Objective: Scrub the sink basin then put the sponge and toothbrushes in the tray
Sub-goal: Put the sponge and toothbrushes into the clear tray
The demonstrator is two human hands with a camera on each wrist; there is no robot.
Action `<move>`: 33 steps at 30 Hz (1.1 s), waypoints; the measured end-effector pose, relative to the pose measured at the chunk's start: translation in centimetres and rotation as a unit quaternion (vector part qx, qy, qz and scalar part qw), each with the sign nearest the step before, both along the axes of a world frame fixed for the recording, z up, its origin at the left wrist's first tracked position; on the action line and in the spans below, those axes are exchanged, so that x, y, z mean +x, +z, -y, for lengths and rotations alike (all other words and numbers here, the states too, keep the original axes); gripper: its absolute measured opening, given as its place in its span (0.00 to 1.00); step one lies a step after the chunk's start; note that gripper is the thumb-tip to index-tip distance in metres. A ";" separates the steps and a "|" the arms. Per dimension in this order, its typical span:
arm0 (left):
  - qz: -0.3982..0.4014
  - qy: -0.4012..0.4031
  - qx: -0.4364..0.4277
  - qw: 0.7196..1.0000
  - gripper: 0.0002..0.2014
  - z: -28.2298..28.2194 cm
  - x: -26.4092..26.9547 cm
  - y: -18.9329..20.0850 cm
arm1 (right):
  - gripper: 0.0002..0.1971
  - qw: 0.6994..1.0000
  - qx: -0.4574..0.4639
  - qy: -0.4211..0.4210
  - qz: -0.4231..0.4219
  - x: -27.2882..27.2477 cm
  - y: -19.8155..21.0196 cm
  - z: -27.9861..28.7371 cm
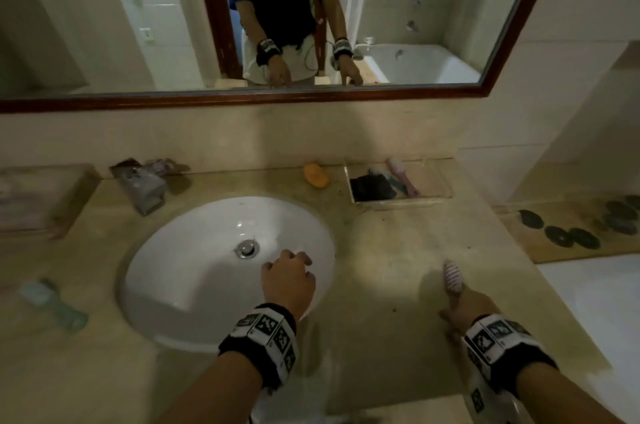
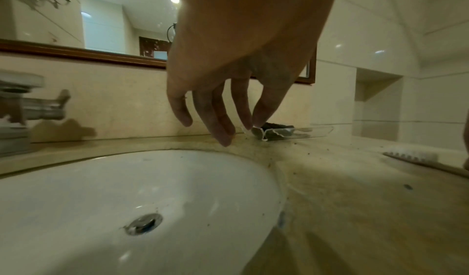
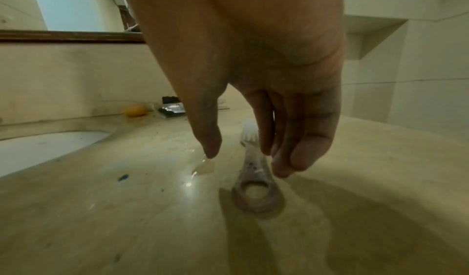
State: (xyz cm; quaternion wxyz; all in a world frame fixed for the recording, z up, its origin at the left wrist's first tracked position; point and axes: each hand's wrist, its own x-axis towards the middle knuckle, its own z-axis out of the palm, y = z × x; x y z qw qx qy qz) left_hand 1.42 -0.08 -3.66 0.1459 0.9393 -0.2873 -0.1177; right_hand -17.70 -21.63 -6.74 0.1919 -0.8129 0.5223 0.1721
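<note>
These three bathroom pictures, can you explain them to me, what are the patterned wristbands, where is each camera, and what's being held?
No machine here: a person wears a head camera and one on each wrist; the bands carry them. The head view looks down on the sink and counter. The left hand hangs relaxed over the basin, holding nothing. The right hand reaches down around a pink toothbrush lying on the counter; whether it is gripped is unclear. The clear tray already holds a dark sponge and brushes.

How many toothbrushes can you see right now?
3. Two lie in the clear plastic tray at the back right: a pink toothbrush and a teal-handled toothbrush. A third, pink-and-white toothbrush, lies on the counter under the right hand.
</note>
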 end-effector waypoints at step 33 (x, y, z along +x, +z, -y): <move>-0.005 0.298 0.146 0.943 0.26 -26.9 16.8 -1.9 | 0.21 0.989 -0.034 0.136 0.051 21.4 6.1 -14.6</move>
